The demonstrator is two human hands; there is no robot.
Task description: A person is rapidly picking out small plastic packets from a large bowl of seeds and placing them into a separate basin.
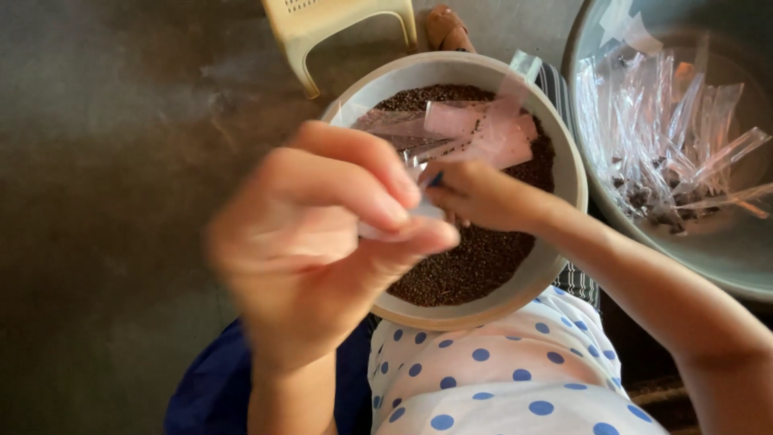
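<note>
Head camera view: the left hand, raised close to the lens, pinched a small clear plastic bag over a bowl of dark seeds. The right hand gripped the bag's other edge, fingers curled.

**Bare Arms, Polka Dots**

Both forearms are bare to the edge of view, with no sleeves, rings or bands visible on the left hand or the right hand; the lap wears a white garment printed with round blue dots; beside it lies plain dark blue cloth; fingernails are short and unpainted.
</note>
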